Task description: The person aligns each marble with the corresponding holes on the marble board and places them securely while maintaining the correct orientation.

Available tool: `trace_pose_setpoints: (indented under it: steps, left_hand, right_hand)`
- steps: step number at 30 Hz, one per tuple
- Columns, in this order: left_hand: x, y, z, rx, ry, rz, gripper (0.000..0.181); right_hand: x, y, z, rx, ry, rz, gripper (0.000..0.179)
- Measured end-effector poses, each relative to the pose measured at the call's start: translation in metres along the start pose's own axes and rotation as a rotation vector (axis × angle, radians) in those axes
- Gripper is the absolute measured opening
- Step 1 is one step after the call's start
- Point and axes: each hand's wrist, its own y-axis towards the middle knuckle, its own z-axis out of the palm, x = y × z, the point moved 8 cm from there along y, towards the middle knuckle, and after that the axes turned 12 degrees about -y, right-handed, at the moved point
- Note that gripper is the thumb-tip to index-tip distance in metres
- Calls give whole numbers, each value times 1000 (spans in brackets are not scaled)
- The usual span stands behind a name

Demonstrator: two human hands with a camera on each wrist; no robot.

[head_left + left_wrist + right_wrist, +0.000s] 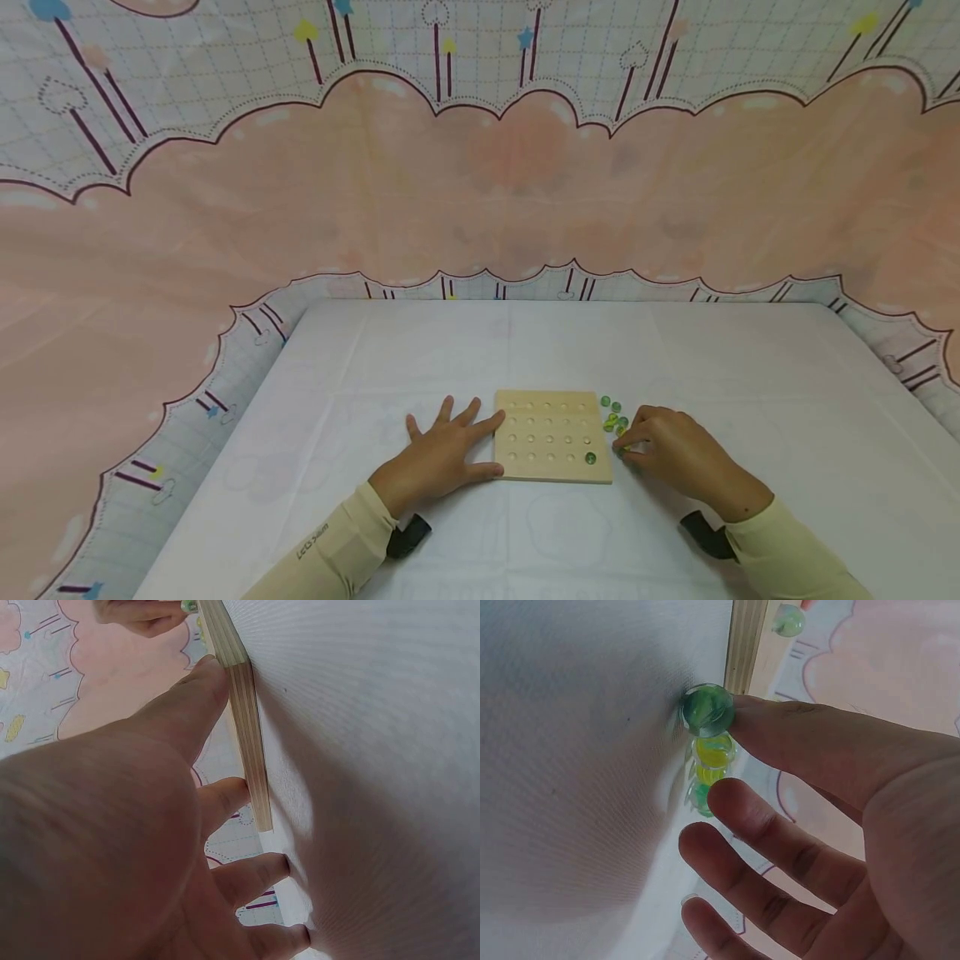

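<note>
A pale wooden board with rows of shallow round dimples lies flat on the table. One green marble sits in a dimple at its near right corner. My left hand is spread at the board's left side, thumb and index finger touching its edge. Beyond the right edge, my right hand pinches a green marble low over the cloth; the thumb is against it and the index finger is mostly hidden. Yellow and green marbles lie in a loose cluster by the board, just past the right fingertips.
A white cloth covers the table. Behind it hangs a patterned pink and white curtain, which also shows along the sides. Black wrist cameras sit below both cuffs, the left one and the right one close to the cloth.
</note>
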Motion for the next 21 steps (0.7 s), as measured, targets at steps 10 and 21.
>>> trace_pose_setpoints:
  steps: [10,21]
  left_hand:
    - [1,1,1,0,2,-12,78]
    - [2,1,2,-3,0,-11,78]
  right_hand:
    - [-1,1,3,3,18,-4,15]
    - [-1,1,5,4,-10,-5,15]
